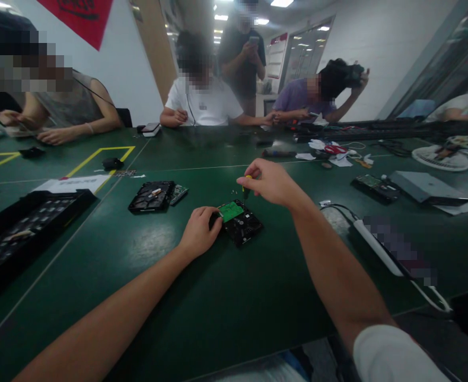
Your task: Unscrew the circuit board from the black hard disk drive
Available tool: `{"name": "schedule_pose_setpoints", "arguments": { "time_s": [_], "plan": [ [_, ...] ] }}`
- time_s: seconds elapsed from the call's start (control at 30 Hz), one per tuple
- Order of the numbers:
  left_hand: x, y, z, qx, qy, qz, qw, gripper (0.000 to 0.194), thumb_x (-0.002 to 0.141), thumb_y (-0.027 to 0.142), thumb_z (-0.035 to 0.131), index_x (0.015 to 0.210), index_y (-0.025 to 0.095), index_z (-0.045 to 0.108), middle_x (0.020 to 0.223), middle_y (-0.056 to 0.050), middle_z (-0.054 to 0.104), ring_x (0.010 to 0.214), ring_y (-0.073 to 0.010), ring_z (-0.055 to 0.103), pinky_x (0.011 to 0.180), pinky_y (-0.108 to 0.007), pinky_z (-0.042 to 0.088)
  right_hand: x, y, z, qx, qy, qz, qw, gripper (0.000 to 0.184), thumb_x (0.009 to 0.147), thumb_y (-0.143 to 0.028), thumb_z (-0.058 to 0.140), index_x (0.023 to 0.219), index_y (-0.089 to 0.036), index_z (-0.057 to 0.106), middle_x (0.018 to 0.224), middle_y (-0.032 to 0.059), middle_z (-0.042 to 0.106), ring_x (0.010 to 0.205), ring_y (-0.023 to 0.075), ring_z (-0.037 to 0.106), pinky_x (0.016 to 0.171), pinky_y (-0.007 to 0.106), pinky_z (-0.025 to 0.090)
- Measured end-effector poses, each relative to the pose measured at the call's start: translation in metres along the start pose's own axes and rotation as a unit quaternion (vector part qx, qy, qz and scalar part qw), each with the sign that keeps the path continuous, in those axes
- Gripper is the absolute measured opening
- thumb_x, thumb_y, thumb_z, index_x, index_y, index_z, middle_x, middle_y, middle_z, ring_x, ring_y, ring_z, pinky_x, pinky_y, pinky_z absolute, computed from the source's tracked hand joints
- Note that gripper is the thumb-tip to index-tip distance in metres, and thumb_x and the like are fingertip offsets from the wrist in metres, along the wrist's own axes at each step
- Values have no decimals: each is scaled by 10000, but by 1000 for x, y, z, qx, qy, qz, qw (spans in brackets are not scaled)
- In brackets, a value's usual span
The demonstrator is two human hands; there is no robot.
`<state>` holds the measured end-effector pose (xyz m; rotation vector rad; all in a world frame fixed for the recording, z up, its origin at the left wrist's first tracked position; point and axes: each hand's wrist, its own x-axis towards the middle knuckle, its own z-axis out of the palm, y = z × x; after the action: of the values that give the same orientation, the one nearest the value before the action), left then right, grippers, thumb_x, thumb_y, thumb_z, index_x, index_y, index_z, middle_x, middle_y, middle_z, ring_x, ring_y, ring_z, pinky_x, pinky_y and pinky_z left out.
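The hard drive (242, 224) lay right of the left hand (200, 231), which clasped its edge, and below the raised right hand (271, 183), pinched round an upright screwdriver (245, 194).

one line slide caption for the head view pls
Left hand holding a hard drive on a green table; right hand holding a screwdriver upright over the drive.

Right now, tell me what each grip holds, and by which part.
The right grip has the screwdriver by its handle; the left grip holds the drive by its left edge.
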<state>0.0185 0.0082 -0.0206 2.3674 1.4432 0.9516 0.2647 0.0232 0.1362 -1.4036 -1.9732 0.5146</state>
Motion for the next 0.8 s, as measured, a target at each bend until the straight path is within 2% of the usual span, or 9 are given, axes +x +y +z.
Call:
{"name": "schedule_pose_setpoints", "arguments": {
  "time_s": [0.13,0.3,0.43,0.53,0.63,0.73,0.8],
  "plan": [
    [0,1,-1,2,8,-9,1000,312,983,353,585,1249,194,625,1245,-131,684,1224,-324,601,1090,-522,497,-2,-1,-1,37,-18,4,999,209,929,-360,754,953,-196,627,903,38,746,634,139,683,629,273,505],
    [0,4,-2,-3,4,-25,1000,373,989,389,576,1293,174,599,1270,-152,670,1237,-334,598,1096,-534,494,-3,-3,-4,40,-30,-9,999,89,966,-278,690,988,-192,682,950,54,760,683,145,695,665,275,521],
    [-1,4,-1,-12,-5,-17,1000,414,989,433,586,1315,177,589,1277,-149,671,1254,-331,590,1104,-526,493,-2,-5,-5,13,-27,-21,999,208,992,-386,666,938,-196,730,874,47,756,744,175,697,695,291,512],
    [-1,3,-1,-5,-16,-12,1000,437,994,463,582,1321,172,588,1291,-151,669,1261,-332,583,1116,-525,483,0,-5,-5,11,-28,-30,999,209,986,-384,670,920,-196,734,886,42,754,708,161,687,667,281,509],
    [0,3,-1,3,-20,-15,1000,441,1003,475,570,1313,161,593,1295,-153,670,1261,-329,583,1120,-519,479,0,-4,-2,46,-14,-6,999,177,945,-365,728,968,-192,698,944,57,760,631,141,676,593,267,517],
    [0,4,-1,6,-19,-12,1000,443,1007,468,567,1320,156,591,1298,-152,672,1272,-327,577,1128,-511,474,0,-4,0,63,2,24,998,243,911,-395,774,936,-186,654,871,66,753,591,147,676,526,259,509],
    [0,5,-1,7,-17,-12,1000,435,1007,456,569,1320,155,591,1295,-150,675,1271,-325,579,1131,-506,472,0,-4,1,63,6,17,998,247,911,-403,772,913,-186,654,844,61,750,594,151,685,519,256,506]
  ]
}}
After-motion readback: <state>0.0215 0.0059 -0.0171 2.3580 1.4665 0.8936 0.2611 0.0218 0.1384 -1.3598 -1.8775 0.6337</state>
